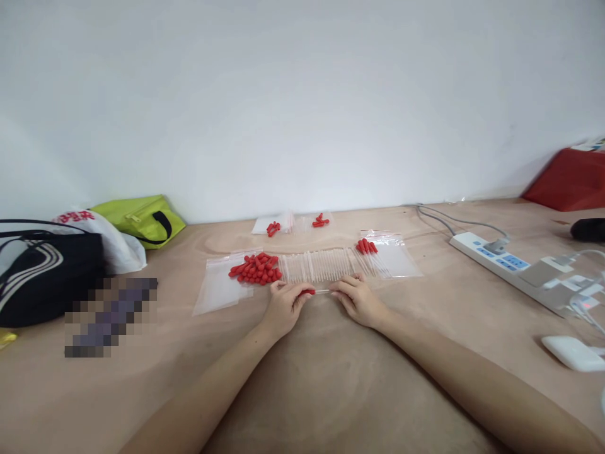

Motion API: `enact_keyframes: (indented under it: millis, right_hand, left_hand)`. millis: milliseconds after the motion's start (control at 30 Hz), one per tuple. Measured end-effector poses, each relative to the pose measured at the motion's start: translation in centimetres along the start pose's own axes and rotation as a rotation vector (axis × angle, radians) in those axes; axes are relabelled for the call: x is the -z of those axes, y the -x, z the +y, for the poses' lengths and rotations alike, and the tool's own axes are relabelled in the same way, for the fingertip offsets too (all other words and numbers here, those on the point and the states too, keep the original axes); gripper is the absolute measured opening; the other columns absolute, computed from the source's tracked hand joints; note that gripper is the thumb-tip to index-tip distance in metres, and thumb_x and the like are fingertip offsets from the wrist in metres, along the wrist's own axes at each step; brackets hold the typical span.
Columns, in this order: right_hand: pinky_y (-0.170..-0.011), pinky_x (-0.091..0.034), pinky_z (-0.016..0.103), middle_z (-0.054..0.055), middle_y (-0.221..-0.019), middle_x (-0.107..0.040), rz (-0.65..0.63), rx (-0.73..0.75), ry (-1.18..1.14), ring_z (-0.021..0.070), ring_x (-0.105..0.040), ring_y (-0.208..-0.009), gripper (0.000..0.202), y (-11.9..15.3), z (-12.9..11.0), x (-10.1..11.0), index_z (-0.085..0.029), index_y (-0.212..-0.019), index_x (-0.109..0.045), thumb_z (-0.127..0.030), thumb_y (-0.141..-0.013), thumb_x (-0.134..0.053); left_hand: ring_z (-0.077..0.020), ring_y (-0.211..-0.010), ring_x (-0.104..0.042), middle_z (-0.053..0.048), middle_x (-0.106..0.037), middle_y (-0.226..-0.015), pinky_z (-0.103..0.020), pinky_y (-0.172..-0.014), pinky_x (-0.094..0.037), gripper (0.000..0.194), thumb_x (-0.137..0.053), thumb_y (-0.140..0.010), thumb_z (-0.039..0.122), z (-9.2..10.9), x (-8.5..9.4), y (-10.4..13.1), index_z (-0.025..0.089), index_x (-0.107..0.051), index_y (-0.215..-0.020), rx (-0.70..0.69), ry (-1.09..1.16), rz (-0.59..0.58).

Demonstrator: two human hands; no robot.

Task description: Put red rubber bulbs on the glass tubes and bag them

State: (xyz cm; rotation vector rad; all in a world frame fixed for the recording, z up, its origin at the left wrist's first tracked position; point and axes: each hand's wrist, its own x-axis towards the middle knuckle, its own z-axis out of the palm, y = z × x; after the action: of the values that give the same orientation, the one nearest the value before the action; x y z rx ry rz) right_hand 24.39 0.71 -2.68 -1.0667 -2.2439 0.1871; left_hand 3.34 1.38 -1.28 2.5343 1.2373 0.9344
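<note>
My left hand (285, 307) pinches a small red piece (308, 292). A thin white stick (322, 291) runs from it to my right hand (360, 301), whose fingers are closed on the stick's other end. Just beyond the hands lies a row of pale sticks (321, 266). At its left end is a pile of red pieces (255, 270) on clear plastic bags (215, 287). Several sticks with red tips (367, 246) lie at its right end, partly on another clear bag (401, 257).
Near the wall are two small groups of red pieces (273, 229) (320, 221) on bags. A black bag (51, 271), a green bag (142, 217) and a blurred dark object (113, 318) lie left. A power strip (491, 255), white case (571, 353) and red bag (570, 180) are right.
</note>
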Motion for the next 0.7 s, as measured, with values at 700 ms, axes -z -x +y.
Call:
enact_keyframes:
  millis: [700]
  right_hand:
    - [-0.067, -0.018, 0.031, 0.0, -0.07, -0.062, 0.135, 0.135, 0.241, 0.0088, -0.043, -0.056, 0.022, -0.1, -0.9, -0.1, -0.02, -0.081, -0.064, -0.021, -0.085, -0.043]
  left_hand:
    - [-0.0131, -0.068, -0.061, 0.002, -0.07, -0.073, -0.039, -0.086, -0.019, 0.019, -0.046, -0.087, 0.027, 0.1, 0.4, 0.1, 0.022, -0.063, -0.079, -0.184, -0.067, 0.06]
